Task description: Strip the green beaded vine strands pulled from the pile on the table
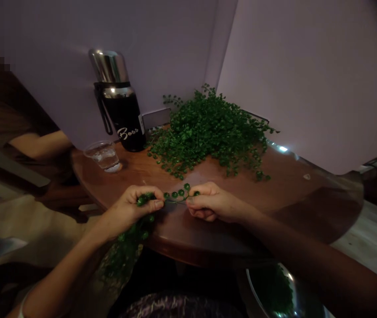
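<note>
Between my two hands stretches a thin green stem (175,194) with small round, scalloped leaf-like pieces along it. My left hand (140,202) pinches one end between thumb and fingers, and more of the green strand (125,247) hangs below that hand past the table edge. My right hand (210,202) has its thumb and forefinger closed on the other end, the remaining fingers curled in. Beyond the hands, a big heap of the same greenery (211,130) spreads over the wooden table (294,198). Whether the stem is real or artificial I cannot tell.
A black and silver thermos (118,106) and a clear plastic cup (104,157) holding clear liquid stand at the back left. Low at the right, a shiny metal bowl (299,291) contains green material. Another person's arm (43,143) shows at the far left.
</note>
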Available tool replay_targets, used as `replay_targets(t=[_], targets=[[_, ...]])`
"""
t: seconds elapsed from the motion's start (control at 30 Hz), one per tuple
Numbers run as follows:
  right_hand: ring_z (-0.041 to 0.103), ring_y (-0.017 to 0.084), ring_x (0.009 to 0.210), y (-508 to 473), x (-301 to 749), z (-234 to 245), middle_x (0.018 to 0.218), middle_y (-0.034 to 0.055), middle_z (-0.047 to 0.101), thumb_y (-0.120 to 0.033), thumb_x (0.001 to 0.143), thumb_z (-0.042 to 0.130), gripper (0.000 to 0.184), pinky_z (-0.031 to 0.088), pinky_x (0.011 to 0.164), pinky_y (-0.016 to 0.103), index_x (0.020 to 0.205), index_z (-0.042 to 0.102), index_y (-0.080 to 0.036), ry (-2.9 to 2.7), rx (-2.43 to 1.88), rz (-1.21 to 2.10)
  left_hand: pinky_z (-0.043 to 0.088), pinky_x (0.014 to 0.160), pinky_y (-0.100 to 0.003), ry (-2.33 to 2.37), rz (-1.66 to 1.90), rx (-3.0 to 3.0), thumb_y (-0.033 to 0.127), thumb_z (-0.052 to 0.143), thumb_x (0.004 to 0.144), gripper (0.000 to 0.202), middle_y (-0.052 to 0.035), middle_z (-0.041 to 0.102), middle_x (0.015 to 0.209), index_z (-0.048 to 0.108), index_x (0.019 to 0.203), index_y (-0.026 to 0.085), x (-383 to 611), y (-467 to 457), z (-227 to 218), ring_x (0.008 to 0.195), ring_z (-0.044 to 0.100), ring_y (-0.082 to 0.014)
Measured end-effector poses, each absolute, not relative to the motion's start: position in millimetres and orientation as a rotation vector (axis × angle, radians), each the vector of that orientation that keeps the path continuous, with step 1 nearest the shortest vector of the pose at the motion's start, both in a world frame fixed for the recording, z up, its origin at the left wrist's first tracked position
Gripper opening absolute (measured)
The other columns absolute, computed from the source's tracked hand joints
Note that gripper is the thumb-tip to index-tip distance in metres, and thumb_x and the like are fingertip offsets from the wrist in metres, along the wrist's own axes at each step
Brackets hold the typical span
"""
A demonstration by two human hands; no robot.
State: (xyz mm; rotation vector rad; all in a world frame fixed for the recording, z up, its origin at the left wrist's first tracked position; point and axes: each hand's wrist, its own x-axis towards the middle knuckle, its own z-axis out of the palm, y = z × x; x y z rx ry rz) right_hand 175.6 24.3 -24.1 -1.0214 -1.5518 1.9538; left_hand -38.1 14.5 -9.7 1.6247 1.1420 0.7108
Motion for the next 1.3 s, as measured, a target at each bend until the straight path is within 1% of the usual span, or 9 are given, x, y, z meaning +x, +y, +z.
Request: replay_targets(t=[0.13,0.27,0.4,0.57,0.73,0.87,1.07,1.2,1.3], targets=[[0.035,0.003,0.039,23,180,-19,0.047,-0.0057,0.043,-0.025,0.071,0.056,0.017,0.025,0.035,0.014,0.06,0.05,-0.014,-1.817,-0.985,1.856,0.031,0.048,-0.016,1.12,0.664,1.554,0.028,0.064,0.065,0.015,0.0033,0.049,0.057,0.059,0.064,0.013,-48,17,-7,0.053,0.041,-0.0059],[0.036,0.003,0.04,26,188,-21,0.047,-0.0045,0.045,-0.021,0.071,0.056,0.015,0.025,0.036,0.014,0.058,0.052,-0.013,-1.858,-0.925,1.896,0.025,0.04,-0.015,1.254,0.825,1.258,0.03,0.069,0.061,0.022,0.0072,0.042,0.049,0.053,0.069,0.017,-72,21,0,0.043,0.037,-0.0041],[0.03,0.001,0.04,32,186,-27,0.06,-0.002,0.052,-0.016,0.071,0.056,0.006,0.016,0.034,0.012,0.076,0.054,-0.014,-1.469,-0.908,2.051,0.025,0.041,-0.014,1.307,0.889,1.305,0.031,0.069,0.061,0.023,0.0066,0.042,0.05,0.053,0.068,0.015,-77,22,1,0.044,0.035,-0.0037],[0.03,0.001,0.045,33,180,-28,0.072,-0.0006,0.05,-0.018,0.07,0.065,0.028,0.013,0.035,0.012,0.094,0.052,-0.016,-1.285,-0.809,2.097,0.029,0.047,-0.016,1.221,0.799,1.49,0.031,0.064,0.065,0.019,0.0042,0.043,0.057,0.056,0.066,0.013,-49,21,-8,0.051,0.037,-0.0051],[0.028,0.001,0.044,29,181,-28,0.061,-0.0038,0.043,-0.038,0.074,0.063,0.027,0.012,0.035,0.011,0.078,0.051,-0.014,-1.355,-0.88,2.066,0.029,0.05,-0.017,1.189,0.756,1.594,0.029,0.061,0.068,0.017,0.004,0.042,0.056,0.055,0.062,0.013,-36,21,-10,0.053,0.036,-0.0061],[0.027,0.001,0.042,28,182,-27,0.054,-0.006,0.039,-0.044,0.077,0.058,0.032,0.016,0.036,0.012,0.069,0.049,-0.013,-1.6,-0.928,2.008,0.03,0.051,-0.018,1.153,0.691,1.645,0.029,0.06,0.069,0.016,0.0037,0.044,0.056,0.056,0.064,0.014,-47,22,-7,0.053,0.038,-0.0067],[0.036,0.002,0.046,26,185,-20,0.056,-0.0038,0.045,-0.043,0.079,0.053,0.033,0.026,0.038,0.013,0.067,0.051,-0.012,-2.036,-0.802,1.951,0.04,0.061,-0.022,1.092,0.448,1.802,0.033,0.062,0.069,0.019,-0.0008,0.056,0.062,0.061,0.063,0.015,-58,16,4,0.061,0.049,-0.0119],[0.034,0.002,0.042,27,194,-20,0.05,-0.0047,0.043,-0.041,0.078,0.055,0.033,0.024,0.036,0.014,0.064,0.051,-0.012,-2.012,-0.747,2.075,0.04,0.058,-0.02,1.19,0.508,1.784,0.03,0.065,0.065,0.015,-0.0002,0.057,0.063,0.062,0.061,0.016,-76,15,10,0.061,0.049,-0.0119],[0.028,0.001,0.039,31,195,-24,0.051,-0.0051,0.042,-0.039,0.077,0.058,0.03,0.018,0.034,0.013,0.067,0.052,-0.012,-1.699,-0.837,2.141,0.037,0.051,-0.019,1.311,0.597,1.695,0.031,0.066,0.063,0.016,0.0008,0.053,0.056,0.06,0.059,0.016,-93,16,12,0.054,0.045,-0.0108]])
